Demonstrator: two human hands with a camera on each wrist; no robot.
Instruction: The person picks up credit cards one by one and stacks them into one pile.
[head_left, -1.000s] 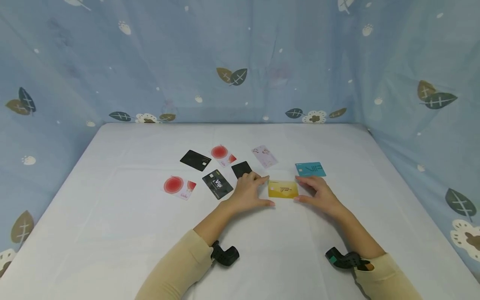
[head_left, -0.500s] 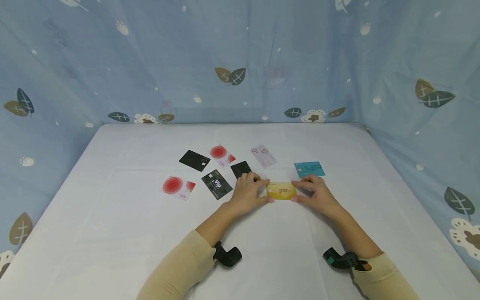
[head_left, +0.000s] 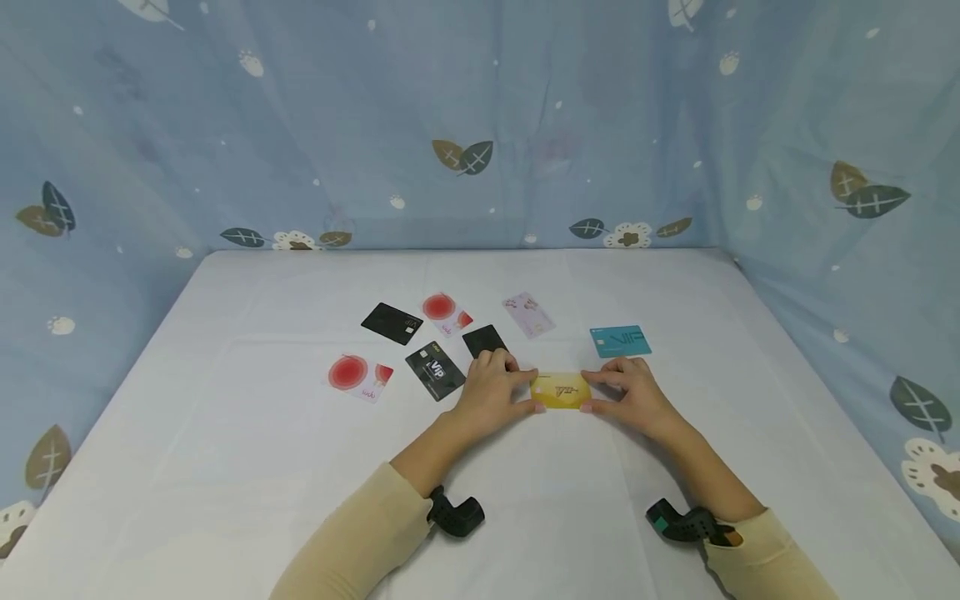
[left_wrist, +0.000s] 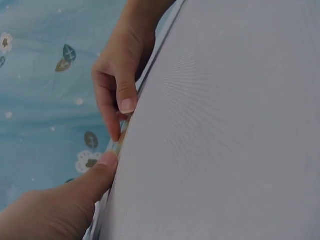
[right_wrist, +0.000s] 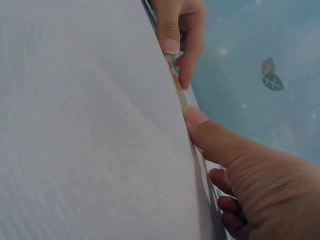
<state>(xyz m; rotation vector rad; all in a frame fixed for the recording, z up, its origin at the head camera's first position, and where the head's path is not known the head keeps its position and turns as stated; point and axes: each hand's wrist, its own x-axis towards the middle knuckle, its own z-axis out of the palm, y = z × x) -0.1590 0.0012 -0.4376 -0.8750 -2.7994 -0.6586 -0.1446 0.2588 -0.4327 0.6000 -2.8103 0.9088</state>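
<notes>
A yellow card (head_left: 561, 390) lies lengthwise across in front of me on the white table, between both hands. My left hand (head_left: 489, 392) holds its left end, index finger at the far corner and thumb at the near one. At the opposite end my right hand (head_left: 636, 393) grips the card in the same way. The left wrist view has my left thumb (left_wrist: 102, 172) at the card's edge, low against the tabletop. From the right side, my right thumb (right_wrist: 205, 127) presses there too. A plain black card (head_left: 482, 337) is partly hidden behind my left fingers, and a teal card (head_left: 621, 340) lies just beyond my right hand.
Left of my hands lie a black VIP card (head_left: 436, 371), another black card (head_left: 392, 322) and two red-circle cards, one nearer (head_left: 358, 377) and one farther (head_left: 447, 313). A pale pink card (head_left: 528, 314) is farther back. Blue patterned cloth (head_left: 480, 100) surrounds the white table (head_left: 225, 467).
The yellow card has slid slightly toward me and left. My left fingers, apart from it at first, have come onto its left end; my right hand has moved along with it.
</notes>
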